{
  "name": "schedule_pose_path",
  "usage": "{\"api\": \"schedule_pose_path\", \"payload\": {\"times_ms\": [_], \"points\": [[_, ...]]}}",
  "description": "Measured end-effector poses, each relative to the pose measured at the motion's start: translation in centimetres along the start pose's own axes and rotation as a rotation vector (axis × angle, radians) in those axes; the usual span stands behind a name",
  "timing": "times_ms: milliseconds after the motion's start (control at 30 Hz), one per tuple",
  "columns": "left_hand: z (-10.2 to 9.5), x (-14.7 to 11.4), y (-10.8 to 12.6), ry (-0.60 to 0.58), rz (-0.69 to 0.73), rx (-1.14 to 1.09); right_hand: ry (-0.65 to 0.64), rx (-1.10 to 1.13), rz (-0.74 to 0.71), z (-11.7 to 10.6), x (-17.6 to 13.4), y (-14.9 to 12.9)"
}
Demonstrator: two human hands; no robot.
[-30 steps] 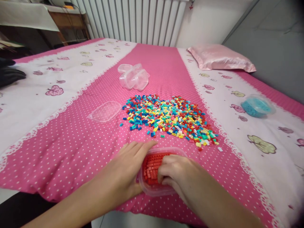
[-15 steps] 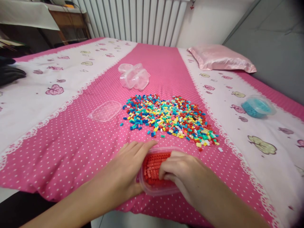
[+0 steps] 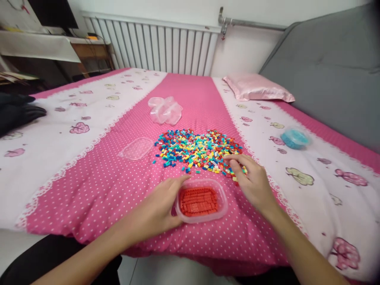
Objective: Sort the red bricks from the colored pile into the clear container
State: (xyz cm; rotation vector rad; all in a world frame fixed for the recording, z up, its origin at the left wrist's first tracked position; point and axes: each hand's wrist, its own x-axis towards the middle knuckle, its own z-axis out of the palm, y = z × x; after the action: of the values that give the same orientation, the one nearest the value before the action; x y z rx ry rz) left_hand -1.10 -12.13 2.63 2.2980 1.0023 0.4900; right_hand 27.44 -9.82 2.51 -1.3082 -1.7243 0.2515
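A clear plastic container (image 3: 224, 206) stands near the bed's front edge, with red toy bricks (image 3: 198, 201) packed in rows inside it. My left hand (image 3: 162, 206) grips its left end, fingers at the far side and thumb at the near side. Beyond the container spreads a loose pile of small multicoloured toy bricks (image 3: 197, 148). Over the right edge of that pile is my right hand (image 3: 252, 178), its thumb and forefinger slightly apart and reaching among the bricks. No brick shows between its fingers; the other fingers are partly hidden.
A clear lid (image 3: 136, 149) lies left of the pile. Several empty clear containers (image 3: 166, 111) are grouped behind it. To the right sits a container of blue pieces (image 3: 295, 138). A pink pillow (image 3: 258, 87) and black gloves (image 3: 20, 113) also lie on the bed.
My right hand has left the container of red bricks and moved forward and right to the pile's edge. My left hand keeps its hold on the container. The camera view has tilted up.
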Motion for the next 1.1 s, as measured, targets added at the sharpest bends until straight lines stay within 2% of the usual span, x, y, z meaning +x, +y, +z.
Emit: {"api": "schedule_pose_path", "payload": {"times_ms": [133, 300, 467, 700, 933, 1100], "points": [[0.6, -0.4, 0.0, 0.065, 0.002, -0.040, 0.147, 0.096, 0.107, 0.8, -1.4, 2.4], [1.9, -1.0, -0.5, 0.174, 0.016, -0.053, 0.214, 0.144, 0.134, 2.4, -4.0, 2.8], [3.3, -1.5, -1.5, 0.244, -0.004, -0.050, 0.212, 0.172, 0.140, 3.2, -5.4, 2.5], [5.2, -2.2, -2.3, 0.325, -0.080, 0.050, 0.185, 0.155, 0.126, 3.2, -6.7, 2.4], [5.8, -1.7, -2.0, 0.392, -0.186, 0.035, 0.133, 0.107, 0.109, 3.0, -6.9, 2.0], [5.8, -1.6, -2.2, 0.361, -0.231, 0.006, 0.074, 0.092, 0.111, 3.0, -6.7, 1.6]]}}
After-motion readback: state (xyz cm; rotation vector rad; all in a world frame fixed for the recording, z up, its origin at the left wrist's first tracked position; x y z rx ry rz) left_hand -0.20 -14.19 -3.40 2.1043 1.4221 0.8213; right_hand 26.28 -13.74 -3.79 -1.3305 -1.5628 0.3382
